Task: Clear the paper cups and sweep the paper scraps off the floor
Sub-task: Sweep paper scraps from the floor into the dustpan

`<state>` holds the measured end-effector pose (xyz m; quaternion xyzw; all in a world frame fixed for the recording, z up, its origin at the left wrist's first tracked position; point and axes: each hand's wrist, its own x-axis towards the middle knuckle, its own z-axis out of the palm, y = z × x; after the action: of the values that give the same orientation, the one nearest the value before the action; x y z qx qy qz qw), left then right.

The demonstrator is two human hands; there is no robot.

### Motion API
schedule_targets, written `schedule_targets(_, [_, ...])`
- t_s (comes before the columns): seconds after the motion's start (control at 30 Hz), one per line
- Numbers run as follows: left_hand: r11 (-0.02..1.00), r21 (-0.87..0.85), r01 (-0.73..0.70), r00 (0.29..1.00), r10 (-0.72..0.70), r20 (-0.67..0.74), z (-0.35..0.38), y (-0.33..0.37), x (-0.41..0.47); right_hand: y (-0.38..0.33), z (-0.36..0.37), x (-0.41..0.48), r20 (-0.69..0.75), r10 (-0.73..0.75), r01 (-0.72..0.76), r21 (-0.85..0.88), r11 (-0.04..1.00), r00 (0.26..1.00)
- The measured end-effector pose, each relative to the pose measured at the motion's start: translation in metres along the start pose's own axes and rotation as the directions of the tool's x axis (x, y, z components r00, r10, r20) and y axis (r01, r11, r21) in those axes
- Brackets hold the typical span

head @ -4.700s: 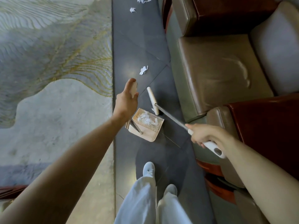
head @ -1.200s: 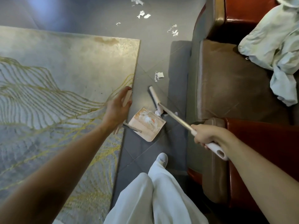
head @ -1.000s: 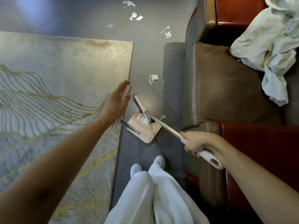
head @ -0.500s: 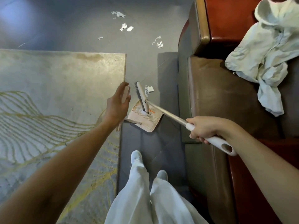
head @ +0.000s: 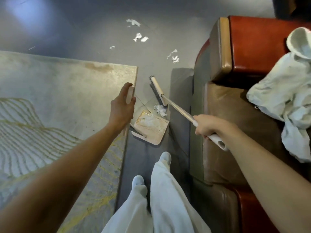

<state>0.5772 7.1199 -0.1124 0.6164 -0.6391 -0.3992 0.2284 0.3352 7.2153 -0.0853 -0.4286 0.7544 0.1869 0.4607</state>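
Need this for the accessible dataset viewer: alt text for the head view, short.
Seen from above, the right hand holds a broom whose head nudges a paper scrap toward a beige dustpan, whose upright handle the left hand grips. More scraps lie on the grey floor ahead, between a rug and a brown sofa.

- Single wide-angle view from the wearer's head, tilted steeply down and forward; both forearms reach in from the lower corners
- Legs fill bottom centre; floor across the top; sofa at right; edges visibly curved
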Motion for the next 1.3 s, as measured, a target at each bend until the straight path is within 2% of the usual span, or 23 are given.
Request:
schedule_targets(0.1, [1.0,0.018,0.01,1.0,-0.01,0.001,0.007,0.015,0.019,-0.008,-0.01,0.023,0.076,-0.039,0.046,-0.091,0.995,0.996])
schedule_targets(0.27, [0.998,0.056,0.005,1.0,-0.005,0.009,0.011,0.028,0.055,-0.004,-0.05,0.028,0.292,-0.119,0.123,0.004,0.992,0.949])
schedule_targets(0.37, [0.999,0.039,0.011,1.0,-0.012,0.017,0.018,0.038,0.067,0.006,-0.074,0.027,0.337,-0.13,0.13,0.022,0.991,0.933])
schedule_targets(0.5, [1.0,0.01,0.03,1.0,-0.03,0.009,0.016,0.048,0.079,0.011,-0.095,0.027,0.289,-0.135,0.137,0.015,0.99,0.948])
schedule_targets(0.77, [0.996,0.013,-0.09,0.995,0.091,-0.03,0.021,0.081,0.137,0.006,-0.167,0.04,0.177,-0.144,0.122,0.132,0.984,0.974])
schedule_targets(1.0, [0.986,0.03,-0.164,0.982,0.166,-0.088,0.036,0.105,0.238,-0.015,-0.247,0.098,0.071,-0.11,0.088,0.266,0.96,0.991])
schedule_targets(1.17, [0.98,0.033,-0.194,0.98,0.195,-0.045,0.042,0.138,0.322,-0.034,-0.31,0.143,0.002,-0.078,0.072,0.364,0.929,0.997])
schedule_targets(1.3, [0.983,0.03,-0.179,0.984,0.18,-0.015,0.059,0.154,0.37,-0.038,-0.359,0.172,0.002,-0.061,0.057,0.345,0.937,0.998])
